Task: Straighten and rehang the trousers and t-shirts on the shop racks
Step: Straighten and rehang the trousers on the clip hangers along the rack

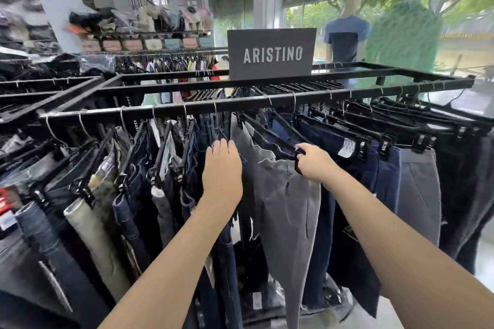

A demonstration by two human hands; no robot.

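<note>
Grey trousers [288, 195] hung on rack [160, 109]: hanger clip [297, 167] is pinched by right grip [312, 164] for leveling; jeans [199, 136] are pressed aside by flat left grip [222, 168], fingers straight (room made, prob.).

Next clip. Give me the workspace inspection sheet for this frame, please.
Surface: black rack rail, crowded with clip hangers.
Job's things: grey trousers hang beside navy trousers; dark jeans bunched to their left.
Clutter: blurred folded stock on rear shelves.
Hands: left hand rests on the dark jeans, grip hidden; right hand pinches a black hanger clip at the grey trousers' waistband.
Cables: nothing seen.
Surroundings: ARISTINO sign, mannequin in blue t-shirt, windows.
</note>
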